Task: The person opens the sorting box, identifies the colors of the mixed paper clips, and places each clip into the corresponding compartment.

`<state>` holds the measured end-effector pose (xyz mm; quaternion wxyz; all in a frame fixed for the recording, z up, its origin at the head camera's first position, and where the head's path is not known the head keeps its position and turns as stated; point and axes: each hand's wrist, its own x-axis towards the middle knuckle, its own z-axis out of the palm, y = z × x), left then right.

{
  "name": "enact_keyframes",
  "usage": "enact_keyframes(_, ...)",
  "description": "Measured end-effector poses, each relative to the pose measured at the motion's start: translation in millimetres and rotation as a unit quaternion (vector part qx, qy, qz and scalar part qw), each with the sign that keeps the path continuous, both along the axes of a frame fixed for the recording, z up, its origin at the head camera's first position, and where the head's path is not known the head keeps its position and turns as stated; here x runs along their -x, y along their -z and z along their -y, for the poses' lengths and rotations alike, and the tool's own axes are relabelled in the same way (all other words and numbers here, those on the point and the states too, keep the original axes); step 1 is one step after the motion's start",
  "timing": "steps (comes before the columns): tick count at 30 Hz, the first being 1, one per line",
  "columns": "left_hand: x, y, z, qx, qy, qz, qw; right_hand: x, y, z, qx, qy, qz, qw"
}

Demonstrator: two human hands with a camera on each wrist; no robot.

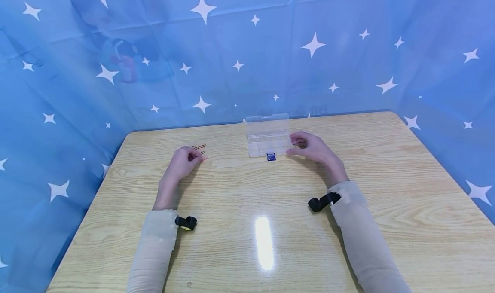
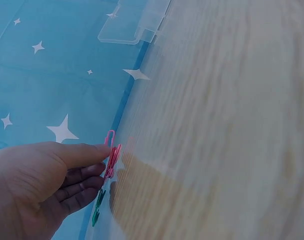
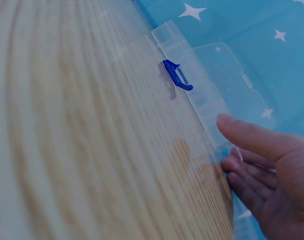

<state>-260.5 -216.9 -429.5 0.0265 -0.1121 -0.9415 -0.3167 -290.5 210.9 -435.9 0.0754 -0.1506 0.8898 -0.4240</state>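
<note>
A clear plastic box (image 1: 267, 145) with inner compartments stands near the table's back edge, its lid (image 1: 267, 124) raised and its blue latch (image 1: 271, 157) at the front. My right hand (image 1: 312, 148) holds the box's right end, thumb at the front corner and curled fingers at the side. To the left, my left hand (image 1: 183, 160) pinches a pink paper clip (image 2: 110, 136) between thumb and fingers, close over the table. Red-pink paper clips (image 2: 113, 159) and a green paper clip (image 2: 97, 209) show beside these fingertips. In the head view, orange-looking paper clips (image 1: 202, 146) lie just beyond the hand.
The wooden table (image 1: 224, 207) reaches back to a blue curtain (image 1: 247, 48) with white stars. Both sleeves carry black wrist cameras, the left camera (image 1: 186, 223) and the right camera (image 1: 324, 201). Bare wood lies between the two arms.
</note>
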Motion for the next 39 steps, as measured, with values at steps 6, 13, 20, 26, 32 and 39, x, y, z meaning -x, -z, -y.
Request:
enact_keyframes(6,-1.3,-2.2,0,-0.022,-0.005,-0.007,0.9997,0.2,0.4,1,0.0,0.004,0.001,1.0)
enact_keyframes(13,-3.5,-4.6,-3,-0.066,0.003,0.002,0.9978,-0.1,1.0,0,-0.001,0.0,0.006,1.0)
enact_keyframes(20,-4.8,-9.5,-5,-0.089,0.004,0.013,0.9959,-0.4,1.1,1,0.0,0.007,0.007,1.0)
enact_keyframes(26,-2.5,-18.2,-15,-0.119,0.005,0.024,0.9926,0.4,1.5,1,0.002,0.009,0.003,1.0)
enact_keyframes(32,1.8,-23.1,-29,-0.125,0.021,0.001,0.9919,0.9,2.1,1,0.002,0.007,0.005,1.0)
enact_keyframes(39,4.0,-26.5,-45,-0.116,0.022,-0.024,0.9927,0.5,0.4,0,0.0,0.007,0.006,1.0)
